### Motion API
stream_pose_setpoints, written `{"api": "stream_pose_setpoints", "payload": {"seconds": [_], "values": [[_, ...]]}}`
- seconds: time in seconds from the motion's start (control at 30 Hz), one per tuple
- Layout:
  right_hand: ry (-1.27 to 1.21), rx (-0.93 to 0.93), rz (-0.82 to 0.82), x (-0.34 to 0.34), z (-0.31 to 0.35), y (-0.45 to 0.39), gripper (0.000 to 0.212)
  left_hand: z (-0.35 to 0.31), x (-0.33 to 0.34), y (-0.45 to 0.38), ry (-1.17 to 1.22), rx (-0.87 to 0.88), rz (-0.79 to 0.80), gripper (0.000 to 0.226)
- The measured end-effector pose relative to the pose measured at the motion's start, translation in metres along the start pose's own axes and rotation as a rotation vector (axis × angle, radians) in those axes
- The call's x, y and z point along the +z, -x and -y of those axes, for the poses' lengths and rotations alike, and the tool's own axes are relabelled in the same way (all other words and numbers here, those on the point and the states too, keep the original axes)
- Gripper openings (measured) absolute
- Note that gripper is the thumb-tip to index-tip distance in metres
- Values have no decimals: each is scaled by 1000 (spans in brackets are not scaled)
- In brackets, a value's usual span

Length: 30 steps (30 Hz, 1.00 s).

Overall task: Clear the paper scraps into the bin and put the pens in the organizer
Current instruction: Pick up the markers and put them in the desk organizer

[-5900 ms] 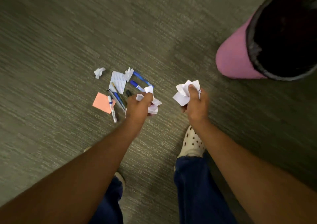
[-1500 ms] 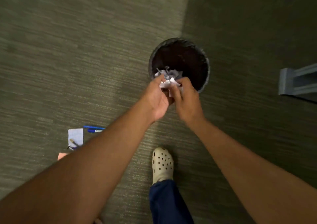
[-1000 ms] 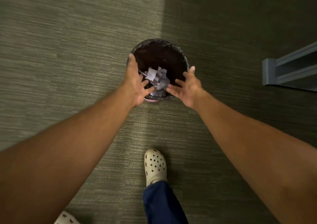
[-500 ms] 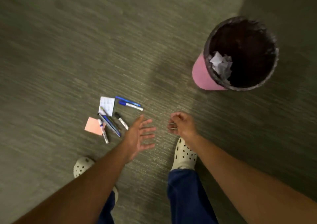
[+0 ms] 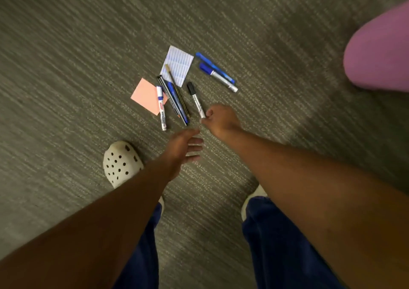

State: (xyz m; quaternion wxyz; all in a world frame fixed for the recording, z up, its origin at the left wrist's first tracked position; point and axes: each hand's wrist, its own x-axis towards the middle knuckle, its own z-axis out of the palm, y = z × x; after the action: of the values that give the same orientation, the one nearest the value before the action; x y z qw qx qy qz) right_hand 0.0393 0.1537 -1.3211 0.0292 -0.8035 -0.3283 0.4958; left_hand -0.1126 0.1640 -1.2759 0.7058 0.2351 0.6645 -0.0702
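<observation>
- Pink bin point(image 5: 380, 51) now sits at the upper right edge of the view, only its side showing; a second ago both hands were over its mouth letting go of crumpled paper, so that first load of scraps is binned.
- Both hands have come away from it and are down near the pile on the carpet floor point(image 5: 66, 67).
- Right hand point(image 5: 221, 118) has its fingers curled in, right at the tail end of the black-capped marker point(image 5: 195, 99); whether they already pinch it or only touch it I cannot tell.
- Left hand point(image 5: 183, 147) is spread loosely open and holds nothing, hovering just short of the pens.
- Two flat scraps are left on the floor: a lined white slip point(image 5: 179, 65) and a pink sticky note point(image 5: 146, 95), both partly under pens.
- A white marker point(image 5: 162, 109), a dark pen and pencil bundle point(image 5: 174, 98) and two blue pens point(image 5: 218, 72) lie on or beside them.
- No organizer is in view.
- My judgement: paper clearing is mostly done, pens are untouched, and lifting pens first would free the last two scraps.
</observation>
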Motion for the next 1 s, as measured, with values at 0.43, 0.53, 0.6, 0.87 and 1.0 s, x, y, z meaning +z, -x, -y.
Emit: {"api": "stream_pose_setpoints", "payload": {"seconds": [0.43, 0.53, 0.6, 0.87, 1.0], "values": [[-43, -78, 85, 7, -7, -2, 21, -41, 18, -43, -114, 186, -304, 38], [-139, -227, 191, -4, -10, 8, 25, -46, 16, -56, 44, 154, -261, 13], [-155, -289, 149, -17, -13, 4, 25, -47, 10, -61, 9, 200, -309, 11], [311, -382, -411, -46, -10, -46, 35, -31, -42, -72, -661, 455, -719, 47], [464, -383, -374, -37, 2, -53, 45, -28, -53, -82, -799, 417, -655, 47]]}}
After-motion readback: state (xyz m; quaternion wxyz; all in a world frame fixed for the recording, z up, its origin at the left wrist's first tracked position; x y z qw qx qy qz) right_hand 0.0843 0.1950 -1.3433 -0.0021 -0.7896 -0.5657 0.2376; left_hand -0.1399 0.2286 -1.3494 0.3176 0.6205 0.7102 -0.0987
